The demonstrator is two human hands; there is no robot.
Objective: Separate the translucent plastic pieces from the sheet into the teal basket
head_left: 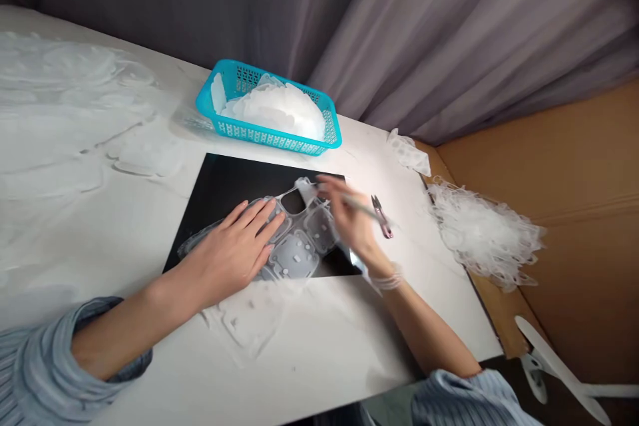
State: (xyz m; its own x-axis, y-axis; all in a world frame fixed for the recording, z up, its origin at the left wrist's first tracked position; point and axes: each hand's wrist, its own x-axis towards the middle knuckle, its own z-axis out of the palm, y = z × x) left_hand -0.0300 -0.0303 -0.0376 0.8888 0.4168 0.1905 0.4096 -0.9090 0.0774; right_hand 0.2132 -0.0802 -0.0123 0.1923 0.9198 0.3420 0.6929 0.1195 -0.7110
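My left hand (pixel 234 253) lies flat with its fingers spread on a translucent plastic sheet (pixel 294 256) of rounded, moulded shapes. Under the sheet is a black mat (pixel 229 176), and part of the sheet hangs over its near edge onto the table. An opening in the sheet near its far corner shows the black below. My right hand (pixel 352 223), smeared by motion, grips a thin pen-like tool (pixel 362 208) over the sheet's right side; its exact kind is unclear. To the right of that hand, a small pair of thread snips (pixel 382 216) rests on the white table.
Behind the mat stands a blue basket (pixel 269 140) heaped with white translucent pieces (pixel 284 110). Stacked clear sheets (pixel 60 106) spread over the table's left side. A tangle of plastic offcuts (pixel 484 233) lies at the right edge beside brown cardboard (pixel 574 166). A grey curtain (pixel 319 6) hangs behind.
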